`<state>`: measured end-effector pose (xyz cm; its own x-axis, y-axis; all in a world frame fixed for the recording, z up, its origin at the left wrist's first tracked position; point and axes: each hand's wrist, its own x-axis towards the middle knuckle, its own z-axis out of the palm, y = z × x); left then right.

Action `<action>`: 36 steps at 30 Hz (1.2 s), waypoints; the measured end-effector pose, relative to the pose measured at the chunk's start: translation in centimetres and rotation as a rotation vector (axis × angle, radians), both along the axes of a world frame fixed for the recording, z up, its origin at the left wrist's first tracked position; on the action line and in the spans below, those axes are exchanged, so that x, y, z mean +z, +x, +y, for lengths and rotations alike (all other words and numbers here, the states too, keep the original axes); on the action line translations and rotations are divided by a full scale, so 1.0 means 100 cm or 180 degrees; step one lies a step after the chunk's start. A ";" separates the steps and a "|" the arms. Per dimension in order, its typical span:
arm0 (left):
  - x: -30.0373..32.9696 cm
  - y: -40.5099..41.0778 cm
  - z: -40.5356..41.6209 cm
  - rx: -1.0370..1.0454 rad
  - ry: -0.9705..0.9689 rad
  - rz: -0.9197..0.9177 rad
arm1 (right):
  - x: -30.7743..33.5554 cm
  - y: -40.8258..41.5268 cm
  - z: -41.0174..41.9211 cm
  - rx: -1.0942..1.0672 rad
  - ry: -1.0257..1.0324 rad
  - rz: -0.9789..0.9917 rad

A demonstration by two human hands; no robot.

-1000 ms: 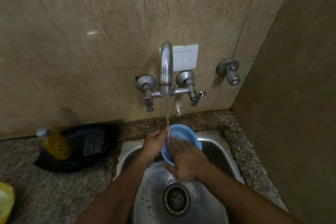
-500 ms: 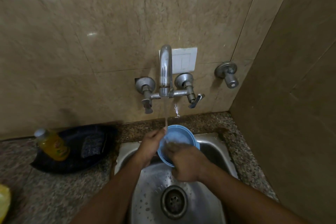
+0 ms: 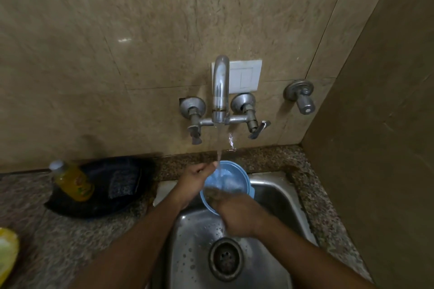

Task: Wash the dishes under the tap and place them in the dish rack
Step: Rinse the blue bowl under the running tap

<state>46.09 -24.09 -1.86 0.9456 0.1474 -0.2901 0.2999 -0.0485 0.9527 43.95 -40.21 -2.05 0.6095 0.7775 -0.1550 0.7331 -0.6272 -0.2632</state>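
Observation:
A light blue plastic bowl [image 3: 231, 177] is tilted over the steel sink [image 3: 277, 197], its inside turned toward me. Water runs from the wall tap [image 3: 220, 88] into it. My left hand [image 3: 195, 182] grips the bowl's left rim with the thumb at the top edge. The fingers of my right hand [image 3: 237, 212] are inside the bowl's lower part, blurred, pressed against the inner wall. No dish rack is in view.
A black tray [image 3: 98, 206] on the granite counter to the left holds a yellow soap bottle [image 3: 71, 182] and a scrub pad [image 3: 123, 183]. A yellow object [image 3: 7, 256] sits at the far left edge. The drain [image 3: 226, 258] lies below my hands. A side wall closes the right.
The bowl stays under the stream while my right hand keeps rubbing inside it, shifting slightly. The left hand's grip on the rim is unchanged.

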 end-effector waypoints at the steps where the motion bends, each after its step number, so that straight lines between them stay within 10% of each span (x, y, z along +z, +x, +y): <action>1: -0.003 -0.003 0.000 0.0035 -0.0036 -0.0005 | -0.001 0.004 -0.005 0.0044 -0.0018 -0.0112; 10: 0.005 -0.004 -0.004 -0.0046 0.0117 -0.0054 | -0.004 0.003 -0.003 0.0034 -0.0090 -0.0344; 16: 0.017 0.005 -0.011 -0.0138 0.0438 -0.0199 | 0.004 -0.009 0.014 -0.1148 -0.0330 -0.0090; 36: 0.008 -0.008 -0.001 -0.0046 0.0886 -0.0656 | -0.010 -0.018 0.020 -0.0974 -0.0830 -0.0850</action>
